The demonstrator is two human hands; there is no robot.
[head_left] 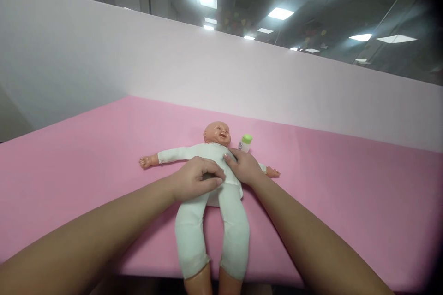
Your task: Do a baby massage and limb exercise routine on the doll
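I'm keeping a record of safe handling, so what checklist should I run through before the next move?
1. Doll lying face up on the pink surface: ok.
2. Lower legs fully supported: not ok; they reach past the near edge.
3. Right hand placed on the doll's upper body: ok, at the chest's side.
4. Left hand pressing on the belly: cannot tell; it is over it, fingers curled.
5. Bottle capped: ok, green cap on.
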